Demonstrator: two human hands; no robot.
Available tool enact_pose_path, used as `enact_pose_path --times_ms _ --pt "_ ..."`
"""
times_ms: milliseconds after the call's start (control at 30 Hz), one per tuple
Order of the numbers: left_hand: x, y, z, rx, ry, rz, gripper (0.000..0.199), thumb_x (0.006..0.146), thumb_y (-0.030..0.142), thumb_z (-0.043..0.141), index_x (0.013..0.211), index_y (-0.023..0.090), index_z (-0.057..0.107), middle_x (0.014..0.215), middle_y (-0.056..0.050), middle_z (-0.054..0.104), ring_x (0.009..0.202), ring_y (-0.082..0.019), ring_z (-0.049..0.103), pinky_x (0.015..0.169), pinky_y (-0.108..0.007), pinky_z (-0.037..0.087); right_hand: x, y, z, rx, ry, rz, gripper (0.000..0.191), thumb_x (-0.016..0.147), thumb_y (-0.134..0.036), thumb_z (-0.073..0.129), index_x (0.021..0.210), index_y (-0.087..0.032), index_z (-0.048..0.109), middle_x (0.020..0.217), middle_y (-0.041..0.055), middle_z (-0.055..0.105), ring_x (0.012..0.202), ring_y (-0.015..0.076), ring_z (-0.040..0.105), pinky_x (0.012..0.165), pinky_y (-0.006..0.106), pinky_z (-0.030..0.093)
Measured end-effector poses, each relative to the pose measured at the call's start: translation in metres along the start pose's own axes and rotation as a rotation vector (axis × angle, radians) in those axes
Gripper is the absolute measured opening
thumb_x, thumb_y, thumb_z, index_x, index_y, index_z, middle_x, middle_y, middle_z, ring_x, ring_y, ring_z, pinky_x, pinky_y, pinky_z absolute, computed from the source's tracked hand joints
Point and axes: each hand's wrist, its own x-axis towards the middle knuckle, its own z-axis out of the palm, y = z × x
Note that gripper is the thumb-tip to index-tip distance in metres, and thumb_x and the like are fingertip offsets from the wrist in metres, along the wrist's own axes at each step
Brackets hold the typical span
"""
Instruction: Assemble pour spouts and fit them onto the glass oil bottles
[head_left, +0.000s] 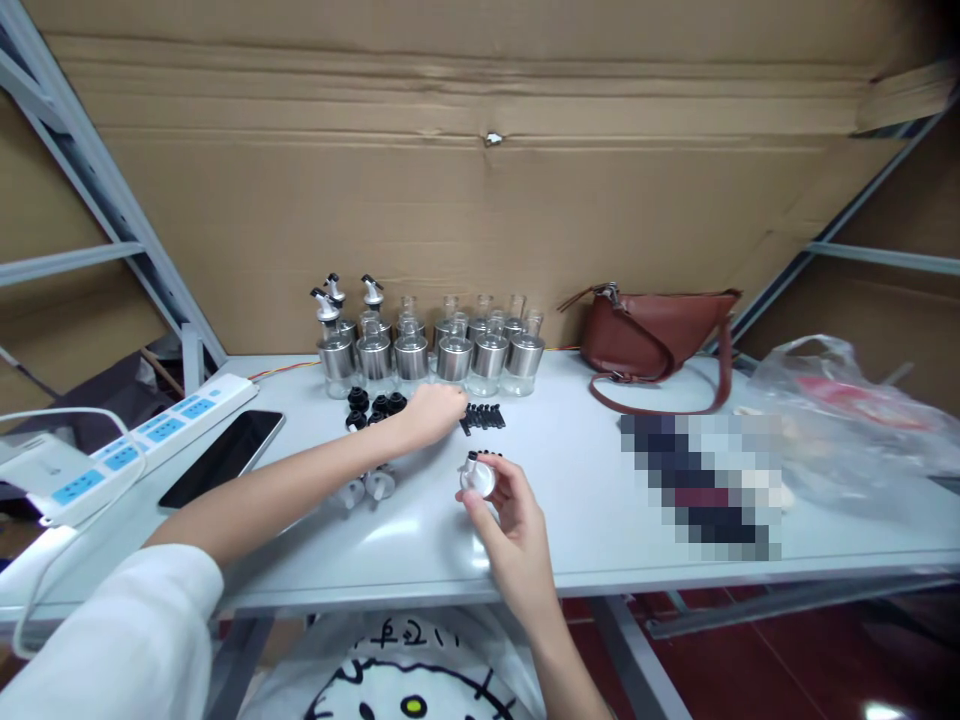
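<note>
My right hand [514, 510] holds a silver pourer top [478, 478] with a black tip between thumb and fingers, above the front part of the white table. Stretched across the table, my left hand [437, 413] is at the left end of a row of small black parts [487, 415]; its fingertips are hidden, so what they grip cannot be made out. Black round stoppers [377, 405] lie left of that hand. Silver pourer pieces [379, 484] lie beyond my left forearm. Behind stand glass bottles with steel bands [454, 358]; three at the left carry pourers [328, 308].
On the left of the table [585, 540] lie a white power strip [157, 440] with a cable and a black phone [223, 458]. A brown handbag [660, 335] and clear plastic bags [855, 410] are at the right, near a pixelated patch. Cardboard [480, 220] stands behind.
</note>
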Motion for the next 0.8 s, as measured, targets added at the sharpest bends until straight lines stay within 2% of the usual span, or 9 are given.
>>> enact_pose_path --times_ms 133,233,333,400,533,700,800 --pt "0.004 0.000 0.005 -0.038 0.008 -0.008 0.016 0.089 0.014 0.053 0.094 0.008 0.067 0.104 -0.021 0.070 0.097 -0.033 0.068 0.076 -0.036 0.049 0.000 0.001 0.001 -0.004 -0.009 -0.023 0.028 0.085 -0.034 0.063 0.110 -0.021 0.056 0.097 0.0052 0.064 0.085 0.0177 0.062 0.081 0.033 0.052" --pt "-0.003 -0.002 0.002 -0.106 0.037 -0.028 0.015 0.088 0.011 0.051 0.090 0.009 0.066 0.099 -0.020 0.071 0.093 -0.031 0.068 0.074 -0.035 0.048 -0.001 -0.002 0.000 -0.074 -0.031 -0.055 0.027 0.085 -0.035 0.063 0.108 -0.021 0.056 0.095 0.0052 0.065 0.084 0.0181 0.062 0.079 0.032 0.051" --pt "-0.022 -0.004 -0.008 -0.221 0.075 -0.043 0.012 0.083 0.013 0.052 0.084 0.012 0.064 0.093 -0.015 0.071 0.086 -0.026 0.067 0.070 -0.032 0.046 -0.001 -0.006 -0.003 -0.176 0.021 -0.146 0.028 0.087 -0.034 0.060 0.112 -0.021 0.056 0.097 0.0062 0.066 0.084 0.0185 0.062 0.077 0.032 0.051" --pt "-0.040 -0.005 -0.015 -0.328 0.082 -0.051 0.005 0.079 0.017 0.056 0.078 0.015 0.061 0.080 -0.007 0.069 0.075 -0.021 0.065 0.064 -0.027 0.045 0.000 -0.009 -0.006 -0.264 0.051 -0.225 0.029 0.089 -0.032 0.058 0.116 -0.022 0.055 0.100 0.0071 0.066 0.081 0.0179 0.062 0.074 0.031 0.052" --pt "-0.071 -0.008 -0.018 -0.539 0.069 -0.067 0.008 0.074 0.018 0.055 0.068 0.017 0.050 0.063 0.002 0.060 0.057 -0.012 0.055 0.052 -0.020 0.040 0.006 -0.012 -0.010 -0.412 -0.013 -0.319 0.020 0.094 -0.027 0.049 0.112 -0.022 0.055 0.098 0.0062 0.063 0.073 0.0158 0.059 0.068 0.029 0.050" --pt "-0.085 -0.007 -0.015 -0.914 -0.010 -0.111 0.015 0.075 0.025 0.054 0.066 0.019 0.043 0.054 0.007 0.048 0.048 -0.009 0.042 0.047 -0.019 0.032 0.006 -0.008 -0.009 -0.486 -0.056 -0.317 0.017 0.096 -0.022 0.037 0.111 -0.022 0.047 0.101 0.0064 0.056 0.086 0.0166 0.058 0.074 0.029 0.049" --pt "-0.090 -0.001 -0.019 -0.896 0.042 -0.074 0.014 0.074 0.023 0.055 0.065 0.019 0.044 0.056 0.006 0.050 0.051 -0.009 0.041 0.050 -0.020 0.031 0.003 -0.007 -0.010 -0.520 -0.113 -0.283 0.018 0.094 -0.027 0.043 0.112 -0.023 0.044 0.100 0.0050 0.053 0.084 0.0168 0.057 0.072 0.029 0.049"
